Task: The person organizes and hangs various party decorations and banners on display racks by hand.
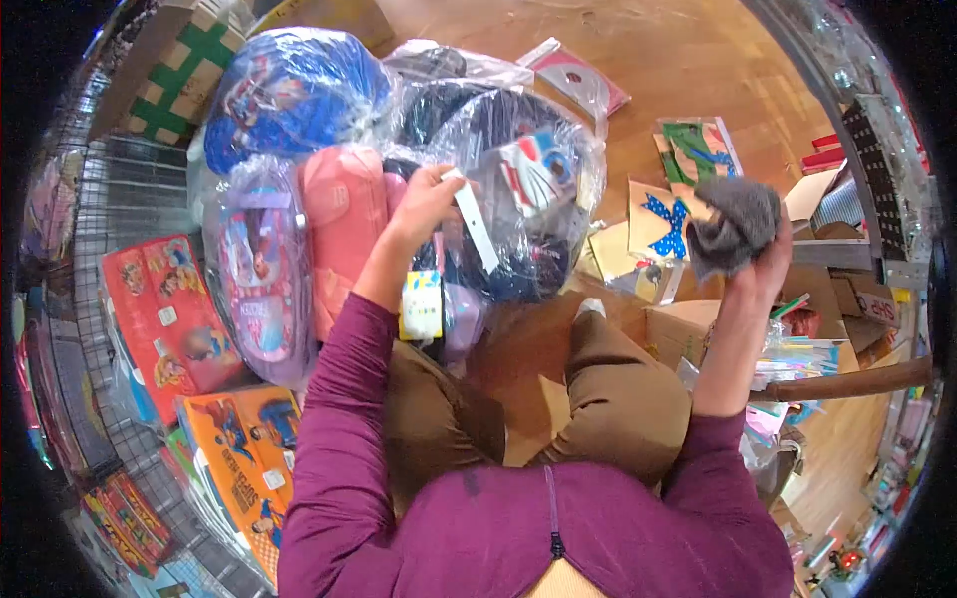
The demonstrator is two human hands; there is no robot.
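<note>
My left hand (pixel 427 204) pinches the upper end of a narrow white strip (pixel 476 221), which hangs over a dark plastic-wrapped bag (pixel 528 254). Close by that wrist lies a coral-pink case (pixel 344 194). A small yellow and white packet (pixel 422 304) sits just below the forearm. On the other side, my right hand (pixel 770 261) is closed around a bunched dark grey cloth (pixel 736 224), held up above the floor. Its fingers are partly hidden behind the cloth.
To the left are a purple Frozen case (pixel 261 269), a blue wrapped bag (pixel 299 95), a red case (pixel 169 319) and an orange Superman item (pixel 239 463). A blue bow (pixel 666 224) and an open cardboard box (pixel 683 324) with several items beside it are at right.
</note>
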